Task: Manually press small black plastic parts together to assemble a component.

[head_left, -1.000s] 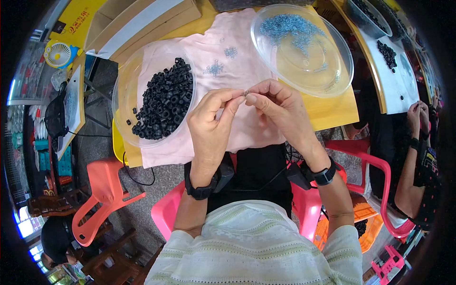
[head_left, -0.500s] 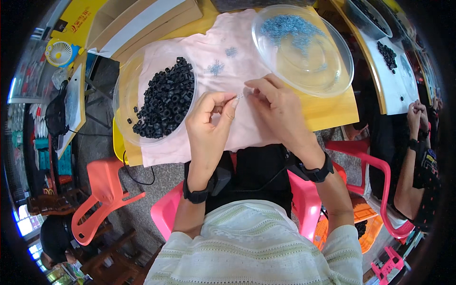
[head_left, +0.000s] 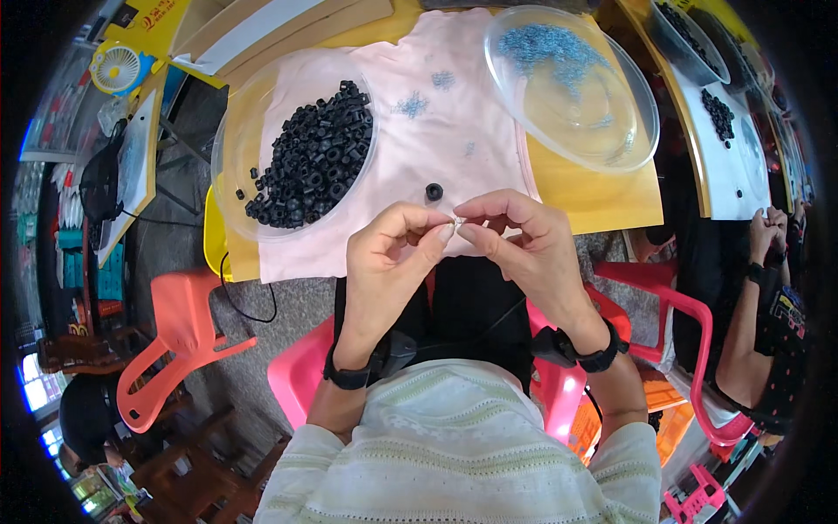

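Observation:
My left hand (head_left: pixel 388 258) and my right hand (head_left: pixel 532 249) meet over the near edge of a pink cloth (head_left: pixel 471 87). Both pinch a tiny clear or whitish piece (head_left: pixel 456 223) between thumb and forefinger; its exact shape is too small to tell. Just beyond the fingertips lies one black ring-shaped part (head_left: pixel 434 192). To the left, a round clear tub (head_left: pixel 229 196) holds a heap of small black parts (head_left: pixel 314 157). A second clear tub (head_left: pixel 642 144) at the far right has many tiny bluish clear pieces (head_left: pixel 550 48). Small clusters of them (head_left: pixel 410 106) are scattered on the cloth.
A cardboard box (head_left: pixel 288 35) stands at the far left of the yellow table (head_left: pixel 602 205). Left of it are a small fan (head_left: pixel 118 70) and an orange-red chair (head_left: pixel 183 306). Another person's hands (head_left: pixel 768 231) are at a neighbouring table (head_left: pixel 711 166) on the right.
My right hand has come in to meet the left, and both have drawn closer to my body, joined at the small piece. The black ring on the cloth has come into sight.

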Demonstrator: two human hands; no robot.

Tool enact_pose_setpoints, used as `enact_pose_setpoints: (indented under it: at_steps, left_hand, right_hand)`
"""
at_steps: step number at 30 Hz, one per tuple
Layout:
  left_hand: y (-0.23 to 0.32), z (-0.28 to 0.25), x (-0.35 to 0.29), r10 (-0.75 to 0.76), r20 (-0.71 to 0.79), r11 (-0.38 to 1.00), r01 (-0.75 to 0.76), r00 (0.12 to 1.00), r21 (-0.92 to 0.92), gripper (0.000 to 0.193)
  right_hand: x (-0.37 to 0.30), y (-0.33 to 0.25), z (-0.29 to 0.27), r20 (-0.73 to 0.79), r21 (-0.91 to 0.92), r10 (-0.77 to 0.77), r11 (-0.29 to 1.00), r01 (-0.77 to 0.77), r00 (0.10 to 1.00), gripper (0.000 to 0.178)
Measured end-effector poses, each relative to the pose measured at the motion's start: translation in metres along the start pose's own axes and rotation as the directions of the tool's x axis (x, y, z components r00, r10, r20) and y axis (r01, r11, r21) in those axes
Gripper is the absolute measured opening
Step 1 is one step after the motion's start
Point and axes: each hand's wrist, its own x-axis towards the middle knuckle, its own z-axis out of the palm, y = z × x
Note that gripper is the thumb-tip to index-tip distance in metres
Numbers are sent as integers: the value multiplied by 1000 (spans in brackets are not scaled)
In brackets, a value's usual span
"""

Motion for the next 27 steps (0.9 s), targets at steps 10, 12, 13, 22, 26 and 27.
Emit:
enact_pose_setpoints:
  at_steps: [10, 12, 13, 22, 26, 27]
  left_hand:
    - [-1, -7, -5, 44, 21, 984, -47, 999, 170, 11]
    - [3, -10, 0, 110, -19, 943, -98, 994, 318, 13]
    - [7, -8, 5, 210, -67, 846, -147, 975, 513, 17]
    - [-7, -1, 25, 322, -29, 703, -218, 946, 677, 17]
    - [-3, 1, 20, 248, -26, 772, -181, 968, 610, 18]
    - [-4, 1, 19, 273, -4, 756, -212, 962, 619, 18]
  right_hand:
    - [-4, 3, 0, -2, -75, -86, 993, 86, 996, 10]
    - [-3, 3, -7, -72, -63, -97, 994, 93, 993, 10]
    - [-3, -4, -12, -131, -23, -63, 998, 61, 989, 9]
    - [11, -37, -125, -702, 48, -330, 862, 504, 631, 21]
    - [11, -33, -166, -831, -23, -314, 844, 535, 460, 25]
    - [10, -32, -158, -817, -34, -317, 861, 508, 482, 24]
